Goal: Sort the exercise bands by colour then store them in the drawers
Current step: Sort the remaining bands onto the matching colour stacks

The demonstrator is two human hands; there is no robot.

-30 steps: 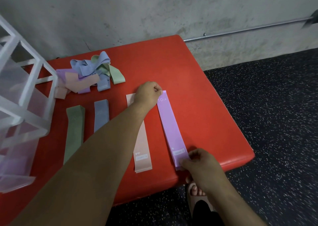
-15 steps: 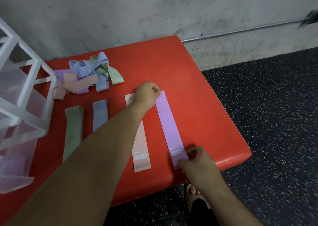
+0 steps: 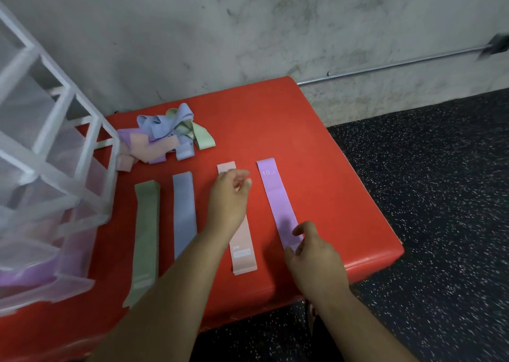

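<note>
a: is there any writing one can read here?

b: one number. the purple band (image 3: 278, 204) carries a white "10" near its end toward the far edge of the bench (image 3: 316, 147). a couple of tiny letters follow it, too small to make out.

a: and the other bands?

b: the pink band (image 3: 243, 262) has a white label patch (image 3: 241, 253) close to its end by the bench's near edge, but the print is blurred. the green band (image 3: 146, 229) shows a pale patch (image 3: 141, 280) toward its near end too, unreadable.
</note>
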